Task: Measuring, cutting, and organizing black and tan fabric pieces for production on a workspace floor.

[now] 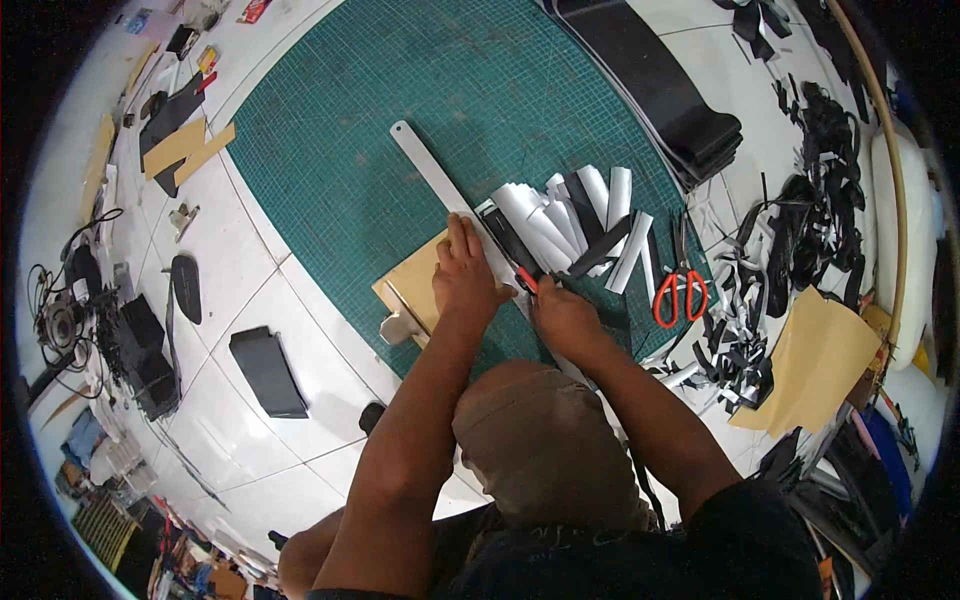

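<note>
My left hand (465,275) lies with its fingers stretched out, pressing on a long metal ruler (430,165) and a tan card piece (415,275). A metal bulldog clip (398,327) grips the card's near-left edge. My right hand (565,318) is closed around a red cutter knife (526,279), which is against the ruler's right side; its blade tip is too small to make out. Black material with a white back lies along the ruler. Curled black and white strips (535,220) are heaped just right of the knife. All this rests on a green cutting mat (330,120).
Orange-handled scissors (668,300) lie at the mat's right edge. Stacked black sheets (660,75) are at the far right. Black and white scraps (740,330) and brown paper (815,360) cover the floor rightward. A black folded piece (268,372) lies left on the tiles.
</note>
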Tool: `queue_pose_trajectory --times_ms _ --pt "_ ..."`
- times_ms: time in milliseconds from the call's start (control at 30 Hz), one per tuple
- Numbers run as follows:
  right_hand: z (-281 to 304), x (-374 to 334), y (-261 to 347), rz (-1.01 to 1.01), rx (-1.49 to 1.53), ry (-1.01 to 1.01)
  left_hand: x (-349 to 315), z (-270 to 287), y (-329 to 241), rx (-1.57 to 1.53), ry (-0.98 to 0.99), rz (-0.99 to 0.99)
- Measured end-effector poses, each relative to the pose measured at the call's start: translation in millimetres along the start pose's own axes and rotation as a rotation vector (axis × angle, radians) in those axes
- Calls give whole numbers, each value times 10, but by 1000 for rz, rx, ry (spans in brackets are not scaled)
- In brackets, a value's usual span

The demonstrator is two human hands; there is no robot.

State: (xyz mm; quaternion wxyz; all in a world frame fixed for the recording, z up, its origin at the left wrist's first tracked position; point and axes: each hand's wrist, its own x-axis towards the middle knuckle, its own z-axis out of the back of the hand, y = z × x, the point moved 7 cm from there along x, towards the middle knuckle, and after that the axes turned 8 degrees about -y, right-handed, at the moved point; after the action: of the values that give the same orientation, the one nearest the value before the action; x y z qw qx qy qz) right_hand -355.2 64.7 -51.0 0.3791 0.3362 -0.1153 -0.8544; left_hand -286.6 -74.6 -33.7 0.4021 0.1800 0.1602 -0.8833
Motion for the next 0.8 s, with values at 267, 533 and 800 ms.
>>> queue_pose_trajectory --times_ms 267,533,800 --pt "108 -442 -456 -266 112 -84 -6 -8 20 9 -29 4" --pt "545 57 -175 -79 175 -355 -19 35 -43 79 14 27" --pt "-130 -360 -100 -44 36 -47 -38 26 22 97 22 37"
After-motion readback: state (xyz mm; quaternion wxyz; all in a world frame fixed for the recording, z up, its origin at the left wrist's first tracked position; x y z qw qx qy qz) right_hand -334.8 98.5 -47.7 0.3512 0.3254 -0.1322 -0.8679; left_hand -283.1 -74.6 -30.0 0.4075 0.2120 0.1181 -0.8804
